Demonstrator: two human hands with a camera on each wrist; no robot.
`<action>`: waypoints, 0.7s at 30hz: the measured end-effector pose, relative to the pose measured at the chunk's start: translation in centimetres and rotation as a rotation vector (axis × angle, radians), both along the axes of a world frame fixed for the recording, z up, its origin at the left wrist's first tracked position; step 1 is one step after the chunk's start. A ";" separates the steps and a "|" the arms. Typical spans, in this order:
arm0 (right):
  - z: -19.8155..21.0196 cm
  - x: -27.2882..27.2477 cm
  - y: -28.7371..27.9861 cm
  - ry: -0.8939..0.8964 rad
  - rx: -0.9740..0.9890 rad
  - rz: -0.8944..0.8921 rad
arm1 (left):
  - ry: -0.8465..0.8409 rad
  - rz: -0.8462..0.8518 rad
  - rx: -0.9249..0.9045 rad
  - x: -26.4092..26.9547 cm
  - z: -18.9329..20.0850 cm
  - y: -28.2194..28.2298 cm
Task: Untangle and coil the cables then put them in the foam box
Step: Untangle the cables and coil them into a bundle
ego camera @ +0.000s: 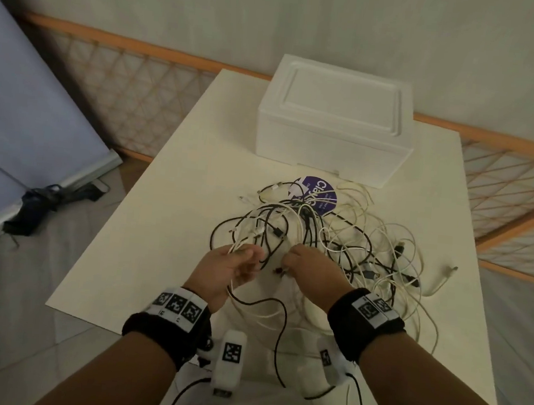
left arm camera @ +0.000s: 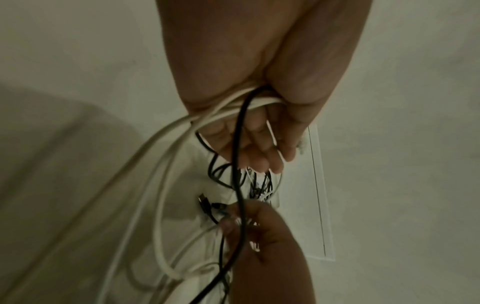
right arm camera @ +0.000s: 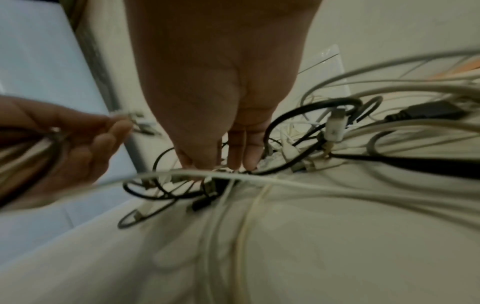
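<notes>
Round purple sticker [ego camera: 316, 196], lying on the surface just in front of the foam box [ego camera: 336, 119] and partly covered by cables [ego camera: 320, 239]: large white letters "Clay", followed by a further letter cut off by the cables; smaller white print beside it too fine to read. Black-and-white square coded markers on the wristbands [ego camera: 179, 306]: no legible words.

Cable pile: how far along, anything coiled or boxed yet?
Done: nothing visibly. The cables are one black-and-white tangle on the table, and the foam box has its lid on. In hand: the left hand holds several white strands and a black one; the right hand picks into the knot, its grip unclear. Left: separating, coiling, opening the box, loading.
</notes>
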State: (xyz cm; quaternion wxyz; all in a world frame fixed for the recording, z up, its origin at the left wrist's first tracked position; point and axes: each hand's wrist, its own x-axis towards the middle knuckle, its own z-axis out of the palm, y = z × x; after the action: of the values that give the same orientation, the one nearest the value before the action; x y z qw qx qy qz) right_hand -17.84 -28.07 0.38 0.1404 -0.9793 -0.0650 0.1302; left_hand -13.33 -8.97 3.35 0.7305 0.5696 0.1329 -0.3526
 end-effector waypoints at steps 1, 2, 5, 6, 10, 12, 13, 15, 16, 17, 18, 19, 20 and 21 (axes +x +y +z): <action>0.6 0.1 0.0 -0.050 0.044 -0.047 | 0.053 -0.008 -0.004 0.1 -0.1 -0.4; 1.1 0.1 0.0 -0.127 0.094 -0.097 | 0.101 -0.025 0.001 0.1 0.1 -0.9; 3.0 0.0 0.2 -0.236 0.284 -0.190 | 0.127 -0.137 0.081 0.1 -0.2 -2.7; 3.6 -0.1 0.4 -0.195 0.388 -0.214 | 0.129 -0.148 0.096 0.3 -0.1 -3.3; 5.6 -0.7 0.2 -0.048 0.703 -0.234 | 0.257 -0.059 0.029 1.6 -0.1 -4.9; 6.3 -1.3 0.1 0.056 0.696 -0.161 | 0.252 -0.036 0.039 2.4 -0.2 -5.3; 6.3 -1.6 0.1 0.111 0.647 -0.102 | 0.229 -0.035 0.055 2.9 -0.2 -5.5; 5.9 -1.7 -0.2 0.137 0.584 -0.076 | 0.162 -0.054 0.066 3.5 0.0 -5.9; 5.4 -1.4 -0.7 0.117 0.608 -0.158 | 0.118 -0.074 0.066 3.6 0.2 -6.1; 5.0 -1.0 -1.2 0.098 0.657 -0.300 | 0.067 -0.103 0.073 3.7 0.3 -6.3; 4.8 -0.4 -1.8 0.075 0.716 -0.468 | 0.008 -0.146 0.095 3.6 0.3 -6.5; 4.6 0.3 -2.3 0.063 0.779 -0.613 | -0.046 -0.210 0.132 3.3 0.4 -6.8; 4.6 1.0 -2.7 0.073 0.847 -0.716 | -0.085 -0.287 0.169 3.0 0.4 -6.9; 4.7 1.7 -3.0 0.087 0.911 -0.781 | -0.111 -0.364 0.194 2.6 0.3 -7.1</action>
State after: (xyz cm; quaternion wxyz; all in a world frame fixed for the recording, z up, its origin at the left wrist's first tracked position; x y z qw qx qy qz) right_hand -16.17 -31.04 5.09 0.5857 -0.7660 0.2560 0.0681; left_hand -10.77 -16.02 3.60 0.6028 0.6705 0.0207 -0.4320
